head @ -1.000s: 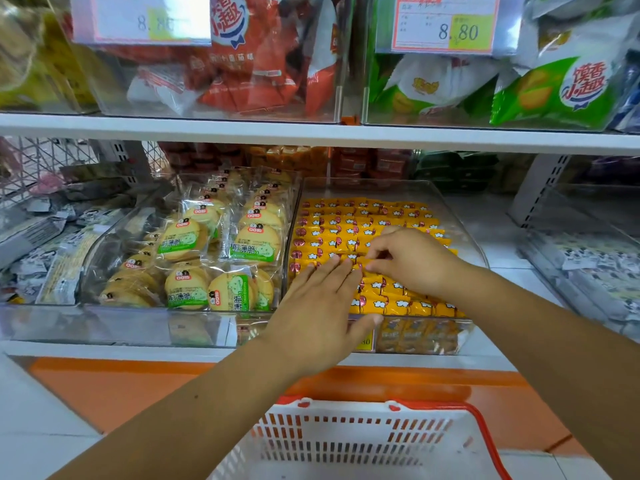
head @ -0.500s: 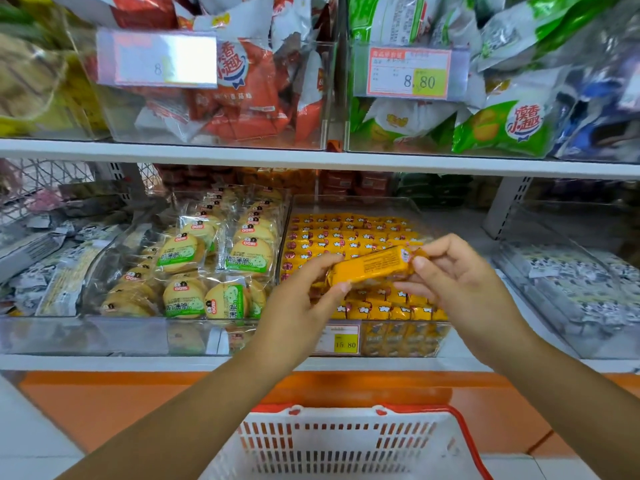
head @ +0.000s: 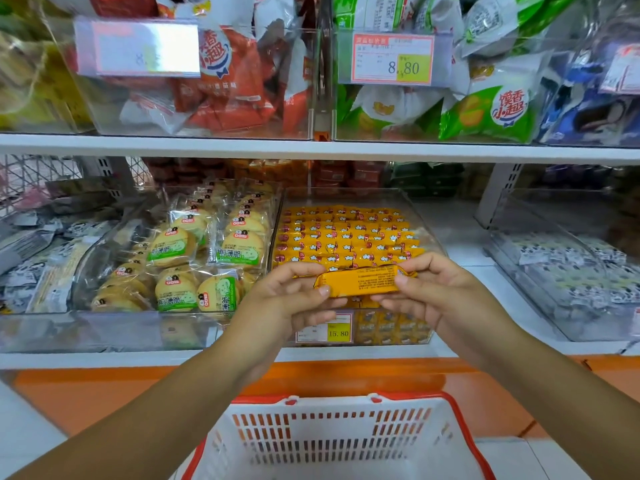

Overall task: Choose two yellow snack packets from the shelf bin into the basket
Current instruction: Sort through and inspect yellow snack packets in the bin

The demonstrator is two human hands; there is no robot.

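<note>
Up close, yellow snack packet (head: 360, 280), oblong, fine printed text, pinched lengthwise

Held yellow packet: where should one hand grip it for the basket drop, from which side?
Likely its right end, from the right side. The yellow packet is a long, flat bar held level, left hand and right hand each pinching one end; keeping the right pinch lets it hang clear over the basket below.
</note>
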